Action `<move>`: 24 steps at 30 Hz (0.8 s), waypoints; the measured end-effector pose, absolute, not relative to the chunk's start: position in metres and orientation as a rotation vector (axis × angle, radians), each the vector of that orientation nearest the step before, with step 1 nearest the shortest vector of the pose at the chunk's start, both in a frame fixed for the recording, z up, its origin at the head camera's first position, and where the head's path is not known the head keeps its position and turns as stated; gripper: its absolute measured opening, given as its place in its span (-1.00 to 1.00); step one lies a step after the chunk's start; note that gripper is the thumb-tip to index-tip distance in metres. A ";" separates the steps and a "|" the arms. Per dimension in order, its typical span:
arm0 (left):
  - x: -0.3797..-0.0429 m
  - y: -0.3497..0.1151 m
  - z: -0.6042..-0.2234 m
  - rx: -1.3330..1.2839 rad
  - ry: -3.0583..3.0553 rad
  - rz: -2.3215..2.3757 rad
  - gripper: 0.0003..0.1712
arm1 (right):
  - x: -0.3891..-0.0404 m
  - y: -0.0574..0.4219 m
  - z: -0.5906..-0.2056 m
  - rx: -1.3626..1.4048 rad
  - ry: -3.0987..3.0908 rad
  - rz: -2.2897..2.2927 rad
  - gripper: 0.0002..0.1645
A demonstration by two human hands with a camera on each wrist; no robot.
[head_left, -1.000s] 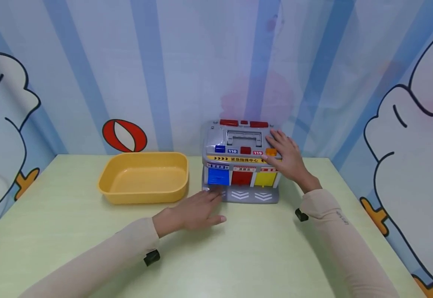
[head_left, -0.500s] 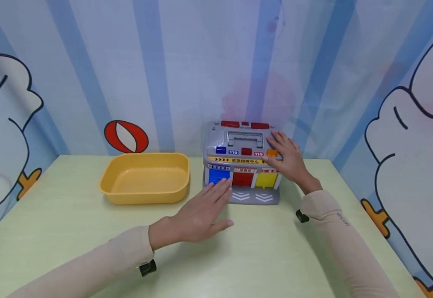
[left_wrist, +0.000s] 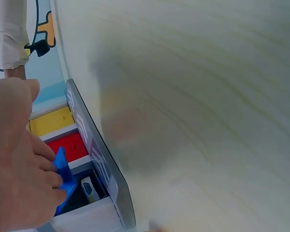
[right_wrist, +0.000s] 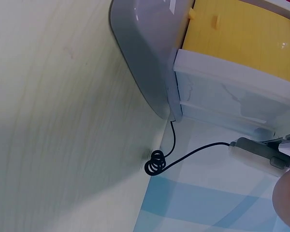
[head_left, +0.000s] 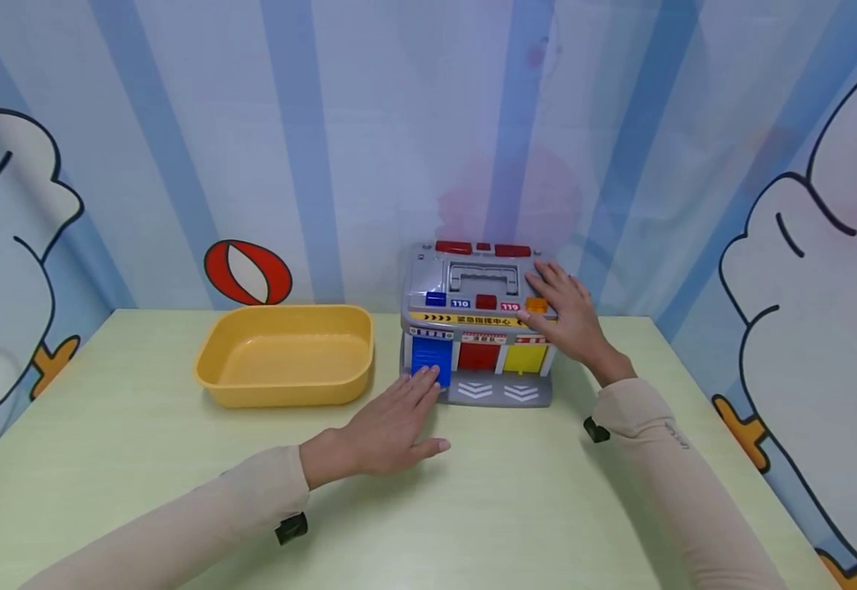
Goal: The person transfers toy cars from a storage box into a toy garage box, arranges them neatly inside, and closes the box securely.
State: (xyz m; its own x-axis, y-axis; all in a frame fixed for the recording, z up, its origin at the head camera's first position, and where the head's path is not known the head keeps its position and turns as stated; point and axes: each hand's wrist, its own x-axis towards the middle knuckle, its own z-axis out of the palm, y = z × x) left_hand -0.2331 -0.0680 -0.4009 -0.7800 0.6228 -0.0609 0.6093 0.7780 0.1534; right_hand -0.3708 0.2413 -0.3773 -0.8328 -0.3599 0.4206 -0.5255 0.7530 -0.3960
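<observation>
A grey toy emergency-station garage [head_left: 428,277] stands at the back of the table, its three coloured doors facing me. My left hand [head_left: 387,426] reaches to the blue door [head_left: 432,352] at its left, straight fingertips at the lower edge. In the left wrist view that blue door [left_wrist: 64,169] is swung outward against the fingers, and a small white toy vehicle [left_wrist: 89,189] is partly visible in the bay. The red door [head_left: 478,357] and yellow door [head_left: 524,359] are down. My right hand [head_left: 567,321] rests flat on the roof's right side, fingers spread.
A yellow plastic basin [head_left: 288,395] sits left of the garage on the pale table [head_left: 502,500]. Behind hangs a striped blue curtain [head_left: 399,147]. In the right wrist view a coiled black cord [right_wrist: 156,163] runs to a grey handset [right_wrist: 261,153] on the garage's side.
My left hand lifted from the ramp in front of the blue door, then drew back slightly to its lower edge. The blue door now tilts outward. The right hand stays put.
</observation>
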 end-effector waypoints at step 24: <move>-0.275 -0.055 -0.415 0.924 2.829 0.035 0.13 | -0.370 0.244 -0.373 0.704 -2.683 0.671 -0.17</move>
